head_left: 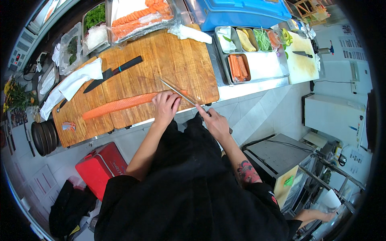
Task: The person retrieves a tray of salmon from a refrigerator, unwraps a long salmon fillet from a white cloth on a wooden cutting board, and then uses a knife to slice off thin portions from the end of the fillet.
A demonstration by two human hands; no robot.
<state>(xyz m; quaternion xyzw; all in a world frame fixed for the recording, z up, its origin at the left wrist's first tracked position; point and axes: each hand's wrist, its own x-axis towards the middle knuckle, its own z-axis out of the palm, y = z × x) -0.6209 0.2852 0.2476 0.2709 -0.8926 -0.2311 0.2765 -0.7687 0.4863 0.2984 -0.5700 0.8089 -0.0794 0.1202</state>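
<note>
A long strip of raw salmon (126, 104) lies along the near side of the wooden cutting board (169, 57). Near the strip's right end, my left hand (165, 107) rests on it with curled fingers, holding it to the board. My right hand (216, 124) is wrapped around the handle of a long, narrow slicing knife (175, 89). Its blade slants over the salmon just right of my left fingers, tip pointing to the far left. Whether the edge is inside the flesh cannot be made out. Small salmon scraps (69, 126) sit at the board's left end.
A broad dark-handled knife (104, 79) lies on the board beside white towels (80, 73). Beyond stands a tray of sliced salmon (141, 21). To the right are a metal tray (267, 64) holding ingredient tins and a white cutting board (301, 64) with a knife. Another person's arm (313, 215) shows lower right.
</note>
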